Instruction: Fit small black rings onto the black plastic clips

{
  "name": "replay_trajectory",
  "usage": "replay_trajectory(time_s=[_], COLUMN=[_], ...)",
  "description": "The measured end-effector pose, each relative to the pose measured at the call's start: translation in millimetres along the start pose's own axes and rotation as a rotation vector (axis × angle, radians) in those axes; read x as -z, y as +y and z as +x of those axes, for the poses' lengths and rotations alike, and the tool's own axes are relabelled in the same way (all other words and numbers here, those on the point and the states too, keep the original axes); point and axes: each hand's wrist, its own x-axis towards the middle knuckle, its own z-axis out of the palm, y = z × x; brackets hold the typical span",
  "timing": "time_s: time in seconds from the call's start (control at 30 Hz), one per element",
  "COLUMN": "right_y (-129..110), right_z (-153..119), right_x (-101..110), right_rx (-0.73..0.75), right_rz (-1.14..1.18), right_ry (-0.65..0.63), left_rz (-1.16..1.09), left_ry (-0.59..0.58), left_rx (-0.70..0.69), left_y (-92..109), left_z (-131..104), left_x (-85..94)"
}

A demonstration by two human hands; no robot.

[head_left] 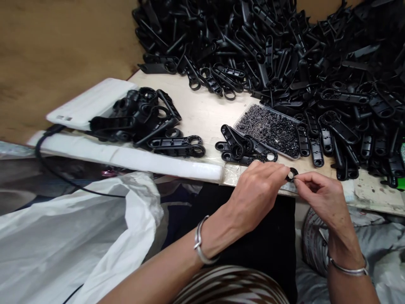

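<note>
My left hand is closed around a black plastic part, and only the part's ring-shaped end shows past the fingers. At that ring, my right hand pinches with thumb and forefinger; whatever lies between those fingertips is hidden or too small to make out. Just beyond my hands stands a shallow clear tray full of tiny black pieces. Several black plastic arms with ringed ends lie in a small group against the tray's near left corner.
A huge heap of black plastic parts covers the table's back and right. Another cluster rests by a white box at left. White foam lines the front edge. A black cable hangs over a white sack.
</note>
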Motion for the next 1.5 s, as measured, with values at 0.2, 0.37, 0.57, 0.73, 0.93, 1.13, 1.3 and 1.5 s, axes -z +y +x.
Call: replay_trajectory(time_s=[0.2, 0.37, 0.57, 0.73, 0.93, 1.13, 1.3, 1.5], right_y=[-9, -17, -23, -33, -44, -44, -50, -55], right_z=[0, 3, 1, -1, 2, 15, 22, 17], right_x=[0, -1, 0, -4, -4, 14, 14, 6], right_rx=[0.105, 0.313, 0.411, 0.388, 0.203, -0.117, -0.168, -0.174], right_rz=[-0.128, -0.29, -0.455, -0.627, -0.567, -0.28, -0.337, -0.393], right_ry=[0.066, 0.044, -0.008, -0.063, -0.12, -0.347, -0.366, -0.32], left_rz=[-0.085, -0.149, -0.163, -0.184, -0.217, -0.269, -0.215, -0.208], left_ry=[0.104, 0.145, 0.152, 0.159, 0.275, 0.347, 0.331, 0.307], left_rx=[-0.001, 0.011, 0.003, -0.013, -0.066, -0.116, -0.123, -0.127], left_y=[-6, -10, -11, -10, -11, -15, -16, -16], left_z=[-21, -22, -22, -22, -23, -25, -27, -28], left_x=[-2.0, -10.4, -11.4, -12.1, -18.1, -25.2, -27.4, -28.1])
